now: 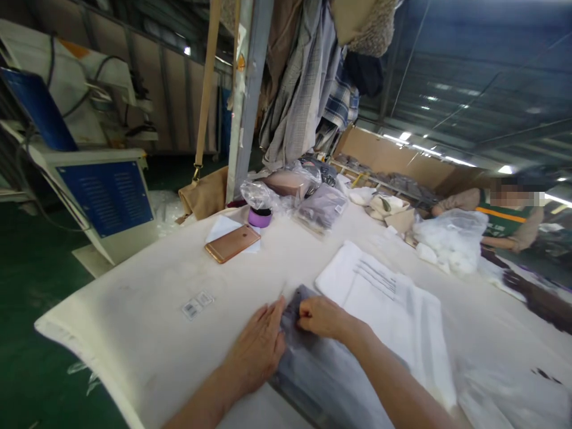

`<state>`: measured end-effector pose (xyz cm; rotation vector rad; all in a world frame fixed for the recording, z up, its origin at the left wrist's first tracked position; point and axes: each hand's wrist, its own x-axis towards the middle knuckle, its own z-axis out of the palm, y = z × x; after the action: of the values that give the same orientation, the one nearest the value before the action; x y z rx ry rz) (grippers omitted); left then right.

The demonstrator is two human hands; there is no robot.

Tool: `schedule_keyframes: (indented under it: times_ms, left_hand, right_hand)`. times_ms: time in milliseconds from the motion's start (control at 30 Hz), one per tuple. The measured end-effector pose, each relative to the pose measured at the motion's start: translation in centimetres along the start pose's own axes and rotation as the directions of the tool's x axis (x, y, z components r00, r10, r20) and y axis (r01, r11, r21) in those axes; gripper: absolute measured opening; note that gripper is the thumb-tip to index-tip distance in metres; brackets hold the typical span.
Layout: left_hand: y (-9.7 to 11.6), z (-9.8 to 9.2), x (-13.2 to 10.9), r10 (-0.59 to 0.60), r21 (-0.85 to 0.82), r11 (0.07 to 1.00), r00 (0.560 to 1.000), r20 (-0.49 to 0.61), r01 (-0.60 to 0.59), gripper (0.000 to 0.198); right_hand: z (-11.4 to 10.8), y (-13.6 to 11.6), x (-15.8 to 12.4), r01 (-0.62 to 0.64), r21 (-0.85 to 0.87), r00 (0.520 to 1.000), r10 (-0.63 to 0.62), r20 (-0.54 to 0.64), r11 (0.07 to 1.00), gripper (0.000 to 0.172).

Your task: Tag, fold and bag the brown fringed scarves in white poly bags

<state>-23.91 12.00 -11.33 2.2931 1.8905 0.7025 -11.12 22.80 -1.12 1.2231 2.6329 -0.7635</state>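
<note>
A folded grey garment (pixel 330 375), which seems to be in a clear plastic bag, lies on the white padded table (pixel 147 333) in front of me. My left hand (pixel 259 339) rests along its left edge with the fingers stretched out together. Curled over the garment's far end, my right hand (pixel 324 317) is closed on the material; its fingertips are partly hidden. Just right of the garment lies a stack of white plastic bags (pixel 379 292) with printed lines. Two barcode stickers (pixel 198 305) are on the table to my left.
A phone (pixel 232 243) lies near a purple tape roll (pixel 260 217). Bagged garments (pixel 322 205) sit by a metal post (pixel 248 101). At right are a clear bag with white contents (pixel 456 238) and a person (pixel 509 217). A blue-panelled machine (pixel 107 193) stands left.
</note>
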Motion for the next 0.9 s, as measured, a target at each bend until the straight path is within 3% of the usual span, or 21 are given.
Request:
schedule_keyframes:
  times_ms: [200,400,467,567,667,700,733,800,900]
  left_hand:
    - [-0.2,0.5,-0.1,0.038,0.025,0.999,0.997,-0.073,-0.036,0.056]
    - [-0.2,0.7,-0.2,0.05,0.053,0.998,0.997,-0.065,-0.046,0.052]
    - [-0.1,0.6,-0.1,0.038,0.046,0.998,0.998,-0.059,-0.035,0.052]
    - [-0.1,0.3,-0.1,0.052,0.038,0.998,0.998,-0.037,-0.05,0.05]
    - [-0.3,0.2,-0.1,0.06,0.012,0.998,0.998,-0.035,-0.06,0.05]
    - [-0.4,0.3,0.0,0.061,-0.004,0.998,0.998,-0.03,-0.061,0.05]
    - [-0.6,0.4,0.0,0.06,-0.026,0.998,0.998,-0.024,-0.06,0.051]
    - [-0.9,0.6,0.2,0.028,-0.081,0.996,0.999,-0.021,-0.029,0.052]
    - [-1.4,1.1,0.5,-0.042,-0.166,0.986,0.998,-0.05,0.033,0.051]
  right_hand:
    - [0.1,-0.8,0.7,-0.234,0.007,0.972,0.234,0.004,0.972,0.031]
    - [-0.4,2.8,0.3,-0.373,0.11,0.925,0.379,-0.035,0.921,0.033]
    - [-0.6,3.7,-0.5,-0.386,0.123,0.911,0.399,-0.109,0.914,0.025]
    - [0.5,2.8,-2.3,-0.372,0.089,0.865,0.38,-0.329,0.924,0.007]
    - [4.1,0.0,-4.3,-0.204,-0.02,0.841,0.164,-0.515,0.979,0.024]
    - [5.7,-0.8,-4.7,-0.048,-0.131,0.821,-0.035,-0.569,0.99,0.028]
    - [7.3,-1.4,-5.1,0.065,-0.245,0.757,-0.208,-0.619,0.967,0.031]
    - [10.1,-1.8,-5.3,0.154,-0.422,0.639,-0.416,-0.647,0.894,0.036]
    - [12.7,-0.1,-5.5,0.298,-0.567,0.515,-0.63,-0.582,0.768,0.041]
